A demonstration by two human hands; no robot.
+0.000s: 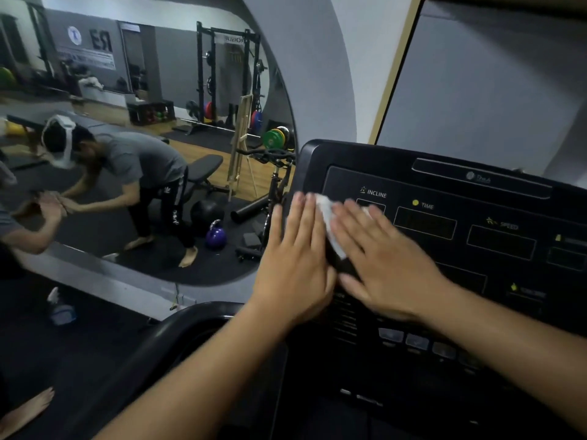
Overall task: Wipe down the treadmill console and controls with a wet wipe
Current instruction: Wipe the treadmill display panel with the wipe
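The black treadmill console [444, 198] fills the right half of the view, with INCLINE, TIME and SPEED displays. A white wet wipe [327, 214] lies flat on its left part, near the INCLINE display. My right hand [381, 265] presses flat on the wipe, fingers spread and pointing up-left. My left hand [298, 258] lies flat beside it on the console's left edge, its fingers touching the wipe's left side. A row of grey control buttons [416, 341] sits below my right wrist.
A large wall mirror [143, 122] at left reflects a gym with a bench, squat rack, weight plates and a purple kettlebell. The treadmill's black handrail [178, 331] curves below my left forearm. A grey wall panel [492, 77] rises behind the console.
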